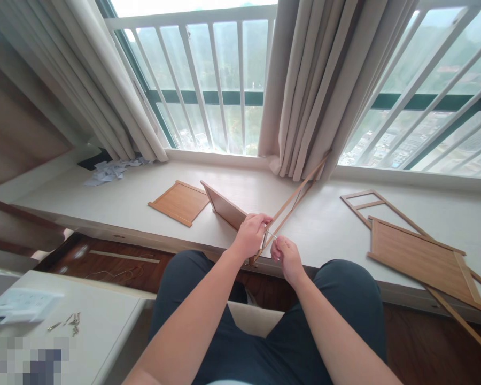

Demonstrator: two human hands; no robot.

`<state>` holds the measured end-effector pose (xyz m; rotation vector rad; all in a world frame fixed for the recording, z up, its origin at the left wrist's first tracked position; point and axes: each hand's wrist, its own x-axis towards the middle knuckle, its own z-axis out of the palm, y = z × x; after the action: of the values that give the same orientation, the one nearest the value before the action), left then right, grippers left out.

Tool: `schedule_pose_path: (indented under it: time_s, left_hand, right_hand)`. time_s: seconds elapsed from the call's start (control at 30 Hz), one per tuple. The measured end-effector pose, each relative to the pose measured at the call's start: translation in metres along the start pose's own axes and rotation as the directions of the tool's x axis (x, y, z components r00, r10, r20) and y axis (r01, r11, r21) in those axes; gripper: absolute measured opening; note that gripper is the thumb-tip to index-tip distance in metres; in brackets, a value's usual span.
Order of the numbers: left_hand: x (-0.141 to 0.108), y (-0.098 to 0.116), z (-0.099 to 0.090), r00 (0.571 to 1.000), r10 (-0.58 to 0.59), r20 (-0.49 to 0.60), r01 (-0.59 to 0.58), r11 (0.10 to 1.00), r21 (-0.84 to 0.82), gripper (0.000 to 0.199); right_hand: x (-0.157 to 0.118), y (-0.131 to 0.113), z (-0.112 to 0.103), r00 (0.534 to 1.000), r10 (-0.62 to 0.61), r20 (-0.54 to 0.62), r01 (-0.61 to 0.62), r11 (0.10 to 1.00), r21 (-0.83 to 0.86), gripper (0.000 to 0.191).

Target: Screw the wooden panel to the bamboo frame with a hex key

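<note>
My left hand (253, 234) is closed around the corner where a wooden panel (226, 206) meets a narrow wooden frame (292, 206). The panel stands tilted on its edge, and the frame stretches away toward the curtain. In my right hand (287, 258), pinched between the fingers, is a thin metal hex key (271, 234). Its shaft points at the frame beside my left fingertips; whether the tip sits in a screw is too small to tell. Both hands are over the front edge of the white window ledge (176, 174), above my knees.
A flat wooden panel (180, 202) lies to the left on the ledge. At right, another panel (425, 256) rests across a wooden frame (363, 199). Several screws (74, 323) lie on a white table (104, 315) at lower left. Paper scraps (112, 172) are near the left curtain.
</note>
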<state>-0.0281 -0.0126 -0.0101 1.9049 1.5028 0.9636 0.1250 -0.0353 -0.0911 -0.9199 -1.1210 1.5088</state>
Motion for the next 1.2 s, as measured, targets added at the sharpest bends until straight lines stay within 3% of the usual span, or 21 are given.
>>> schedule_pose_path:
  time_s: [0.2, 0.33, 0.4, 0.47, 0.6, 0.7, 0.8, 0.97, 1.2]
  left_hand:
    - [0.000, -0.001, 0.000, 1.000, 0.004, -0.006, -0.004, 1.000, -0.008, 0.035]
    - [0.000, -0.002, 0.001, 1.000, 0.008, 0.002, -0.008, 1.000, 0.007, 0.036]
    - [0.000, -0.003, 0.001, 1.000, 0.005, 0.003, -0.005, 1.000, 0.013, 0.036]
    - [0.000, -0.003, 0.001, 1.000, 0.006, 0.003, -0.006, 1.000, 0.013, 0.036]
    - [0.000, -0.004, 0.001, 1.000, 0.005, 0.003, -0.005, 1.000, 0.012, 0.036]
    - [0.000, -0.004, 0.002, 1.000, 0.005, 0.002, -0.006, 1.000, 0.015, 0.036]
    - [0.001, -0.005, 0.002, 1.000, 0.004, 0.004, -0.004, 1.000, 0.007, 0.036]
    - [0.000, -0.004, 0.002, 1.000, 0.009, 0.000, -0.009, 1.000, 0.005, 0.033]
    - [0.000, -0.001, 0.000, 1.000, 0.012, -0.001, -0.012, 1.000, 0.016, 0.033]
  right_hand:
    - [-0.003, -0.012, 0.007, 0.995, 0.087, 0.038, -0.093, 0.981, 0.170, 0.051]
    - [-0.002, -0.013, 0.007, 0.995, 0.091, 0.039, -0.096, 0.978, 0.185, 0.050]
    - [-0.002, -0.012, 0.003, 0.999, 0.037, 0.025, -0.039, 0.996, 0.083, 0.050]
    - [-0.002, -0.013, -0.002, 0.998, -0.066, 0.015, 0.068, 0.989, -0.133, 0.047]
    - [-0.004, -0.020, -0.012, 0.965, -0.255, 0.063, 0.243, 0.775, -0.584, 0.033]
    - [-0.004, -0.025, -0.013, 0.942, -0.325, 0.087, 0.285, 0.635, -0.718, 0.030]
    - [-0.005, -0.026, -0.012, 0.934, -0.345, 0.095, 0.294, 0.590, -0.752, 0.032]
    - [-0.007, -0.023, -0.011, 0.935, -0.344, 0.090, 0.299, 0.624, -0.722, 0.040]
    - [-0.006, -0.020, -0.010, 0.954, -0.297, 0.043, 0.264, 0.762, -0.592, 0.051]
